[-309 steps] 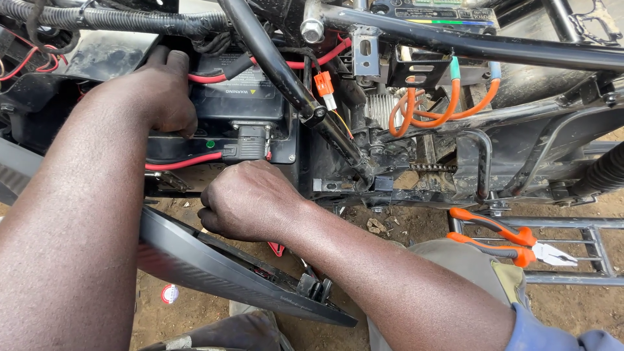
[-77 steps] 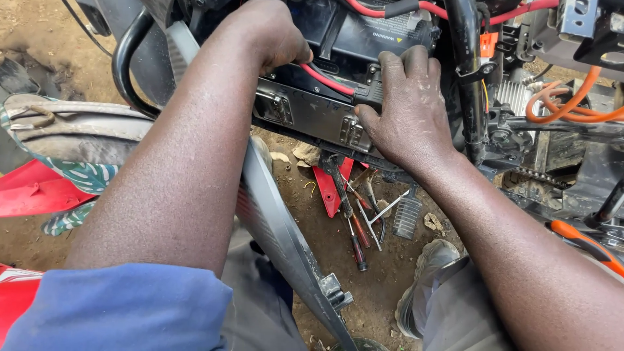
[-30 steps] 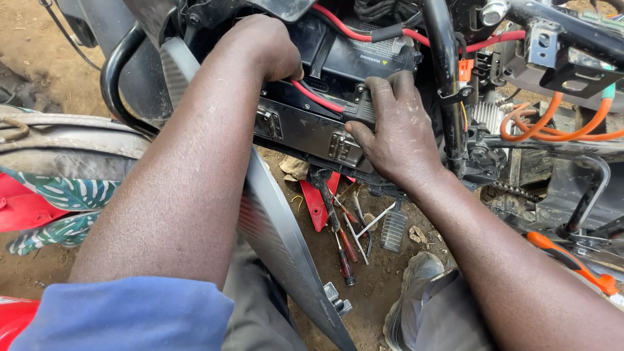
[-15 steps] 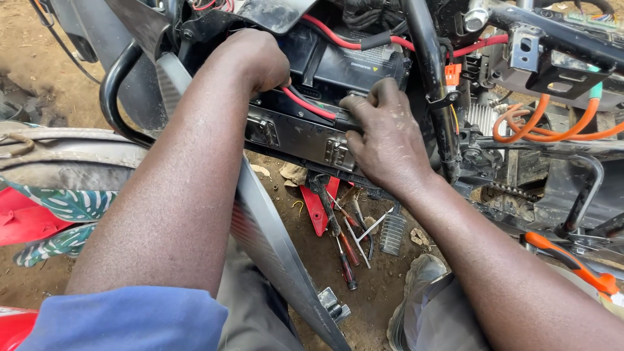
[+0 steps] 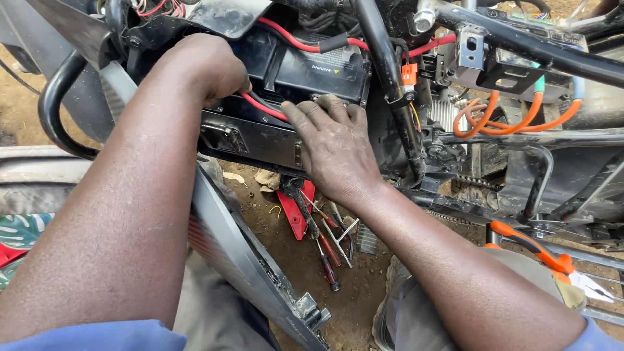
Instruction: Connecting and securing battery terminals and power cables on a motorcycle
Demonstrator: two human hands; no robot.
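A black battery box (image 5: 312, 65) sits in a metal tray (image 5: 253, 140) inside a motorbike frame, with red cables (image 5: 286, 40) running over it. My left hand (image 5: 211, 62) is fisted at the box's upper left corner, reaching in beside a red cable; what it holds is hidden. My right hand (image 5: 335, 146) lies flat on the tray's front right edge, fingers spread and pointing left across the box's lower edge.
A black frame tube (image 5: 390, 84) crosses just right of the battery. Orange cables (image 5: 513, 117) loop further right. Screwdrivers and small tools (image 5: 325, 240) lie on the dirt below. Orange-handled pliers (image 5: 552, 257) rest at right. A grey body panel (image 5: 247, 260) slants across my lap.
The view has shifted left and down a little. My right hand has slid lower on the tray's front, fingers flattening out. My left hand stays at the box's upper left.
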